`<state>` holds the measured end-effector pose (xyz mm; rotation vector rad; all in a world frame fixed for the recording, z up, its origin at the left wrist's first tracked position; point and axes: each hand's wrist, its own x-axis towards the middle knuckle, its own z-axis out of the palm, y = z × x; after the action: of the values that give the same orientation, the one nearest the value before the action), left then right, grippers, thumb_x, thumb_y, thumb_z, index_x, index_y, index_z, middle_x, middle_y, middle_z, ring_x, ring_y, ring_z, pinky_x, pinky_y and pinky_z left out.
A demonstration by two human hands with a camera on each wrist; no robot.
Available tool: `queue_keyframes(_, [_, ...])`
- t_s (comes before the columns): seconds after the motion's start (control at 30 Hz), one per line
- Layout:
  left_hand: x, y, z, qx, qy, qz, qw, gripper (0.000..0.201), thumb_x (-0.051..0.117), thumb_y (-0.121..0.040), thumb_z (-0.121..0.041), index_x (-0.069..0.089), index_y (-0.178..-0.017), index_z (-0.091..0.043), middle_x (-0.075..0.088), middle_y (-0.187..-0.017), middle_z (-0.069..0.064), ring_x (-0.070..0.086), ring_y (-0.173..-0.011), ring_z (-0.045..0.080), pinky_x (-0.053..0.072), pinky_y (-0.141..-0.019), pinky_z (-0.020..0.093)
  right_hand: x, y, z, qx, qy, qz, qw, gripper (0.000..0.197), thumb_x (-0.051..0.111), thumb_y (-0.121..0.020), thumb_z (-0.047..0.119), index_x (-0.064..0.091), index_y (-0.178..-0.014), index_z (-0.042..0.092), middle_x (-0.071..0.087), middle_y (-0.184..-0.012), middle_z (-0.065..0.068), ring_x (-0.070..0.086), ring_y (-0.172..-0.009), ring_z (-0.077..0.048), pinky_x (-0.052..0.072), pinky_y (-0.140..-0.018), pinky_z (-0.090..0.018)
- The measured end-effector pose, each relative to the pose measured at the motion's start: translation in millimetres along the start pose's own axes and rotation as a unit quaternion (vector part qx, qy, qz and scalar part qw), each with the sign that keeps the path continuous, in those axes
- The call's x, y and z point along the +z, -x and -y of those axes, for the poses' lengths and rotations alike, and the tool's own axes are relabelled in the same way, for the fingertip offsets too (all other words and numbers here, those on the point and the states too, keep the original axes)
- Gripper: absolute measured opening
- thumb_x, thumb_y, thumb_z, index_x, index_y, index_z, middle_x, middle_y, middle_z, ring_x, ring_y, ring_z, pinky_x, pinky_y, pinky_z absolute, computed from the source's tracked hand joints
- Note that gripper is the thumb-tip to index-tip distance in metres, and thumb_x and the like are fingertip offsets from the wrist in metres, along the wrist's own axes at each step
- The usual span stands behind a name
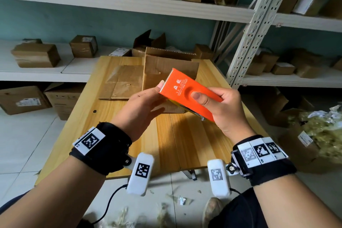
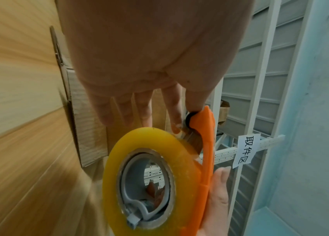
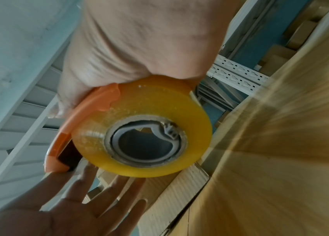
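Observation:
An orange tape dispenser (image 1: 185,93) with a toothed front edge is held up over the wooden table (image 1: 187,144). It carries a yellowish roll of clear tape (image 3: 149,102), also seen in the left wrist view (image 2: 117,161). My right hand (image 1: 207,102) grips the dispenser's rear, thumb on top and fingers underneath. My left hand (image 1: 148,101) is at the toothed end with its fingers straight under the roll and its thumb at the edge. The left fingers (image 2: 141,110) touch the roll and the front roller. Whether any tape is pulled out cannot be told.
An open cardboard box (image 1: 166,68) stands on the table behind the hands, with flattened cardboard (image 1: 122,81) left of it. White metal shelves (image 1: 118,0) with several cartons surround the table. More boxes and scraps of paper (image 1: 325,131) lie on the floor at right.

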<state>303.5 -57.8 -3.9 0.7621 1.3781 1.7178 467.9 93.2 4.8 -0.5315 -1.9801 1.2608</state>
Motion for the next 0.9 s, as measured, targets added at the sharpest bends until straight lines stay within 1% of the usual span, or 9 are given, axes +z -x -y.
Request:
queue_keyframes(0.07, [-2,0,-1,0.006,0.019,-0.011,1.000,0.034,0.063,-0.097,-0.043,0.078,-0.111,-0.015,0.072,-0.115,0.009,0.063,-0.114,0.023,0.043,-0.112,0.042,1,0,1,-0.004,0.001,-0.002,1.000,0.046,0.078,-0.073,0.063,0.079,-0.085,0.019,0.075,-0.074,-0.005,0.074,-0.065,-0.025,0.054,-0.053,-0.033])
queue_keyframes(0.17, [-5,-3,-1,0.014,0.035,-0.025,0.999,0.048,0.068,-0.092,-0.038,0.073,-0.117,0.002,0.066,-0.112,0.019,0.061,-0.106,0.029,0.048,-0.098,0.039,1,1,1,-0.017,-0.002,0.002,1.000,0.039,0.079,-0.076,0.061,0.080,-0.083,0.022,0.074,-0.072,-0.002,0.073,-0.063,-0.021,0.053,-0.051,-0.031])
queue_keyframes(0.27, [-8,-4,1,-0.010,0.043,-0.021,0.999,0.032,0.064,-0.098,-0.030,0.075,-0.110,-0.002,0.065,-0.102,0.018,0.064,-0.087,0.021,0.056,-0.084,0.033,0,2,0,-0.028,-0.001,0.011,1.000,0.036,0.077,-0.078,0.059,0.080,-0.085,0.024,0.074,-0.073,0.001,0.073,-0.065,-0.020,0.053,-0.051,-0.027])
queue_keyframes(0.33, [-8,-4,2,-0.033,0.055,-0.014,0.998,0.019,0.062,-0.102,-0.018,0.074,-0.105,-0.004,0.066,-0.099,0.017,0.067,-0.077,0.018,0.061,-0.080,0.031,-1,1,-1,-0.039,0.001,0.017,0.999,0.033,0.077,-0.080,0.057,0.080,-0.087,0.025,0.073,-0.072,0.005,0.073,-0.066,-0.017,0.051,-0.052,-0.022])
queue_keyframes(0.4, [-9,-4,1,-0.052,0.066,-0.011,0.996,0.017,0.061,-0.102,-0.015,0.073,-0.103,-0.004,0.067,-0.096,0.015,0.068,-0.074,0.016,0.062,-0.078,0.030,-1,1,-3,-0.043,0.006,0.022,0.999,0.030,0.077,-0.081,0.055,0.079,-0.087,0.026,0.072,-0.070,0.009,0.072,-0.065,-0.014,0.050,-0.053,-0.019])
queue_keyframes(0.53, [-12,-3,1,-0.057,0.029,-0.006,0.998,0.025,0.062,-0.103,-0.029,0.073,-0.116,-0.010,0.067,-0.096,0.006,0.066,-0.080,0.013,0.057,-0.074,0.029,-1,0,-5,-0.042,0.018,0.024,0.999,0.028,0.078,-0.083,0.054,0.079,-0.090,0.027,0.073,-0.073,0.008,0.074,-0.069,-0.018,0.051,-0.054,-0.021])
queue_keyframes(0.63, [-16,-4,1,-0.054,0.023,-0.024,0.998,0.020,0.059,-0.105,-0.023,0.075,-0.111,-0.012,0.071,-0.091,0.005,0.066,-0.081,0.012,0.055,-0.071,0.027,-2,0,-7,-0.046,0.020,0.034,0.998,0.014,0.080,-0.088,0.042,0.079,-0.085,0.028,0.072,-0.069,0.009,0.071,-0.066,-0.015,0.050,-0.054,-0.021])
queue_keyframes(0.77, [-16,-3,-3,-0.062,-0.002,-0.030,0.998,0.019,0.056,-0.107,-0.020,0.073,-0.107,-0.010,0.070,-0.090,0.010,0.067,-0.083,0.016,0.054,-0.074,0.028,0,0,-8,-0.049,0.019,0.045,0.998,0.013,0.082,-0.089,0.034,0.081,-0.088,0.020,0.070,-0.066,0.009,0.068,-0.060,-0.009,0.048,-0.053,-0.018])
queue_keyframes(0.9, [-13,-2,-4,-0.066,-0.026,-0.045,0.997,0.022,0.051,-0.110,-0.023,0.068,-0.103,-0.012,0.072,-0.099,0.013,0.069,-0.100,0.027,0.054,-0.080,0.033,3,0,-7,-0.046,0.035,0.068,0.996,0.017,0.080,-0.091,0.034,0.082,-0.099,0.019,0.076,-0.077,0.009,0.074,-0.072,-0.013,0.050,-0.057,-0.017])
